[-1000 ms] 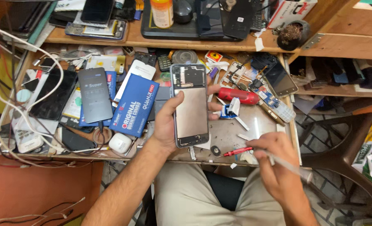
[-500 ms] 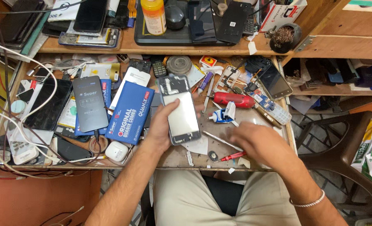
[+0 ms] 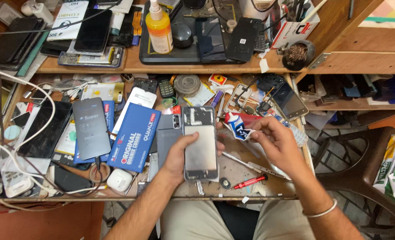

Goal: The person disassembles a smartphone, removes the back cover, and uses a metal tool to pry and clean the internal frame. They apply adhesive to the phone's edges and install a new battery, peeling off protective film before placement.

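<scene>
While the left hand [image 3: 179, 153] grips an opened phone [image 3: 200, 144] from its left edge, thumb laid across the bare metal inner face, the phone lies flat and low over the table [image 3: 233, 171], steadied there so its open side faces up toward the eyes. The fingers wrap under the body, which keeps the whole inner plate uncovered.

The right hand [image 3: 275, 144] is half curled, fingertips pinched on a crumpled red, white and blue tube [image 3: 239, 126] just right of the phone's upper corner; the tube lies squeezed and bent, touching the table. Whether the hand lifts it or only presses it, I cannot tell.

Close by the right wrist lie a thin metal pair of tweezers [image 3: 250, 164] and a small red screwdriver [image 3: 250, 181], both near the table's front edge, within easy reach of the working hand. A small dark ring [image 3: 225, 182] sits just below the phone.

To the left, pushed aside from the work spot, are a blue box [image 3: 135, 135], a dark grey back cover [image 3: 91, 128] resting on packets, a black phone [image 3: 44, 129] and a white earbud case [image 3: 119, 179], with white cables [image 3: 28, 138] looping over them. The shelf [image 3: 131, 66] behind carries a yellow bottle [image 3: 159, 26], a black mat and more phones, stored out of the way yet in sight.
</scene>
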